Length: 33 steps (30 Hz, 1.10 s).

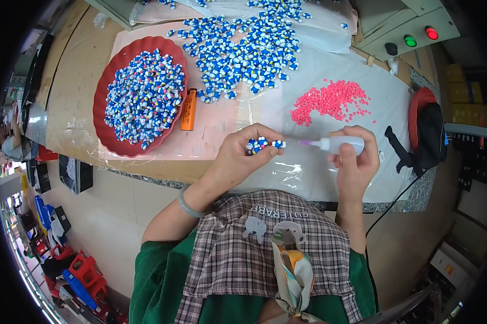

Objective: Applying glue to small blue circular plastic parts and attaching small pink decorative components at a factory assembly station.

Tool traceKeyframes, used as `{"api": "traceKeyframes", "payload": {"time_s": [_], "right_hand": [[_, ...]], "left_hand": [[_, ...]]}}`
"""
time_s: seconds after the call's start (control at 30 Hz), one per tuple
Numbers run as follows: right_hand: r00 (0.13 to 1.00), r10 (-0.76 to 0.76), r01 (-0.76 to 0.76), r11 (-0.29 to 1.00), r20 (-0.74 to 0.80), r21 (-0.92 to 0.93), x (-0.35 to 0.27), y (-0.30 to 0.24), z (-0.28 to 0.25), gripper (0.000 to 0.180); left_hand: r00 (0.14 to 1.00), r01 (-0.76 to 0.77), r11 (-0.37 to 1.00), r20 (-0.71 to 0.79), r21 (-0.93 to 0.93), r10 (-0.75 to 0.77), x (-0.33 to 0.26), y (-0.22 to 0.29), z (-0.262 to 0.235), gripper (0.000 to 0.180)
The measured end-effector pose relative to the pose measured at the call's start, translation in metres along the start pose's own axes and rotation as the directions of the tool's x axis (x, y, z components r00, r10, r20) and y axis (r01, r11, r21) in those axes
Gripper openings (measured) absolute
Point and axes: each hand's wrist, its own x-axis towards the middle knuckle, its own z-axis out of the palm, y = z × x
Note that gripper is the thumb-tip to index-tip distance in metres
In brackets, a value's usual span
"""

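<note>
Several small blue-and-white figurines (258, 144) sit in my left hand (244, 151), one of them pinched between thumb and fingertips. My right hand (357, 156) grips a small white glue bottle (342, 144), held sideways. Its thin purplish nozzle (307, 142) points left at the pinched figurine, with a small gap between them. Beyond my hands, to the right, lies a spread of tiny pink pieces (332, 101). A large heap of loose blue-and-white figurines (243, 48) covers the back middle of the table.
On the left stands a red scalloped tray (99, 108) full of similar figurines, some with pink spots. An orange cylinder (188, 110) lies beside it. A grey control box (411, 27) with lit buttons stands back right. A black-and-red item (427, 124) and cable lie at the right edge.
</note>
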Motion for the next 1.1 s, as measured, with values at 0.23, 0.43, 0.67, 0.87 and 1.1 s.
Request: {"api": "traceKeyframes", "payload": {"time_s": [0.23, 0.43, 0.67, 0.87, 1.1], "right_hand": [[0.971, 0.237, -0.236, 0.94, 0.024, 0.245, 0.023, 0.016, -0.003, 0.031], [0.987, 0.158, -0.149, 0.961, 0.019, -0.234, 0.027, 0.032, -0.001, 0.026], [0.986, -0.076, 0.157, 0.718, 0.148, -0.678, 0.033, 0.026, 0.013, 0.018], [0.973, -0.051, 0.199, 0.685, 0.227, -0.7, 0.037, 0.025, 0.012, 0.02], [0.983, 0.004, 0.122, 0.731, 0.183, -0.671, 0.037, 0.022, 0.013, 0.019]], "left_hand": [[1.0, 0.018, 1.0, -0.024, -0.014, -0.018, -0.001, -0.001, -0.001, 0.017], [0.998, 0.061, 0.998, -0.013, -0.03, -0.061, -0.002, -0.001, -0.001, 0.017], [1.0, 0.014, 1.0, 0.0, -0.012, -0.014, -0.002, -0.006, -0.002, 0.016], [1.0, 0.02, 1.0, 0.007, 0.013, -0.02, -0.002, -0.005, -0.003, 0.016], [0.999, 0.035, 0.999, -0.017, -0.023, -0.035, -0.006, -0.003, -0.007, 0.018]]}}
